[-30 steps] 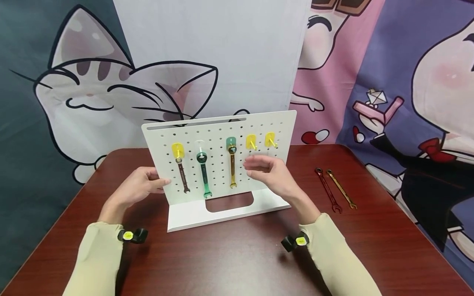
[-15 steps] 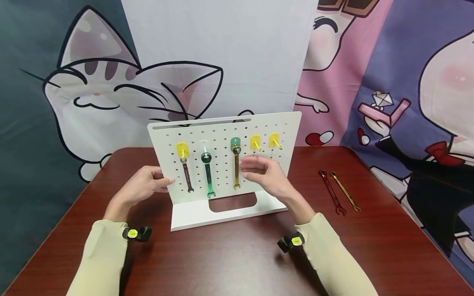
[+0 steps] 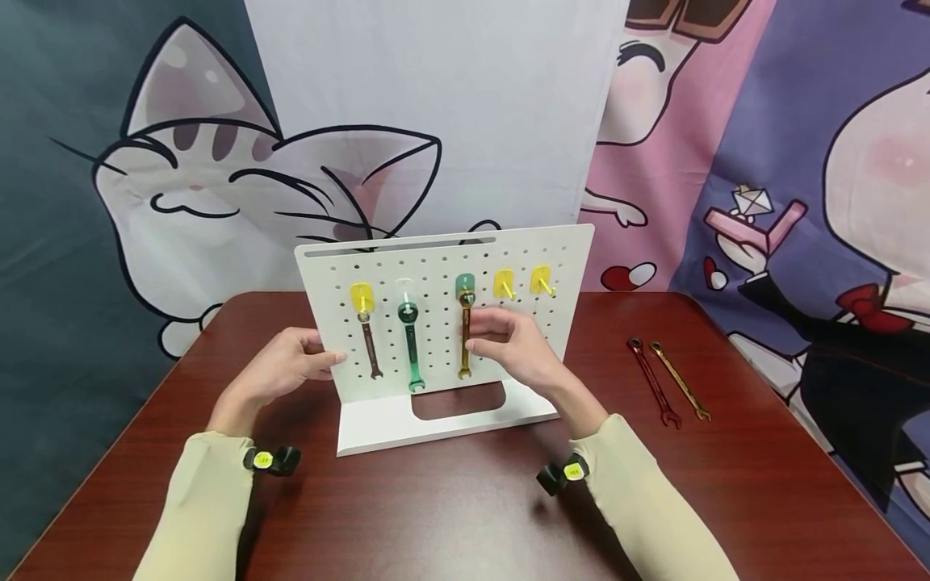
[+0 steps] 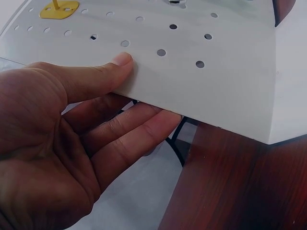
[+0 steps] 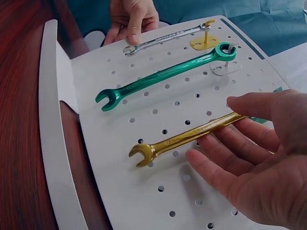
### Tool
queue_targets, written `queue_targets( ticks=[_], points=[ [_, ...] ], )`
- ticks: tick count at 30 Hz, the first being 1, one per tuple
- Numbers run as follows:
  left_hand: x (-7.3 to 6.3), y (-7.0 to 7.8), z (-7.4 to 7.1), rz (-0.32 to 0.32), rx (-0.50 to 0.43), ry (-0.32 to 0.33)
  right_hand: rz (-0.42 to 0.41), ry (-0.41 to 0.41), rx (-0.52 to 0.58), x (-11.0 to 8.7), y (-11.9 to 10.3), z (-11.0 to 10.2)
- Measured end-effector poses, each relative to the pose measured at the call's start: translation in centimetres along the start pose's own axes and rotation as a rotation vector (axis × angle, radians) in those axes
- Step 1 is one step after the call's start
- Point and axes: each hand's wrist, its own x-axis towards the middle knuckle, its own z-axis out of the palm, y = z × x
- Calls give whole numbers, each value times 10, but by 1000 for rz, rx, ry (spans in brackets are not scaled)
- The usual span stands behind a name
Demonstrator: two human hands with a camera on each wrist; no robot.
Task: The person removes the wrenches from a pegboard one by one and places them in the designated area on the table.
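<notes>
My left hand grips the left edge of a white pegboard, thumb on the front face and fingers behind, as the left wrist view shows. My right hand is at a gold combination wrench that hangs from a green hook. The thumb lies on one side of its shank and fingertips reach behind it from the other. Left of it, a green ratcheting wrench hangs on a clear hook. A silver wrench hangs from a yellow hook nearest my left hand.
Two yellow hooks at the board's right hold nothing. A red wrench and a second gold wrench lie on the brown table to the right. A cartoon-printed cloth hangs behind.
My right hand has moved left from beside the yellow hooks to the hanging gold wrench, bringing its fingers around the shank. My left hand keeps its hold on the board. The head view has shifted slightly.
</notes>
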Motion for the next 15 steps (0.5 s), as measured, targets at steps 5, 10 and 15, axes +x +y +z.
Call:
queue_targets(
  ticks=[5,10,15],
  points=[
    [-1,0,0,5,2,-2,-6,-10,47,-2,-1,1],
    [0,-1,0,12,-11,-6,0,-19,91,-5,-5,2],
    [0,-2,-1,14,-8,-7,15,-29,88,-11,-11,3]
  ],
)
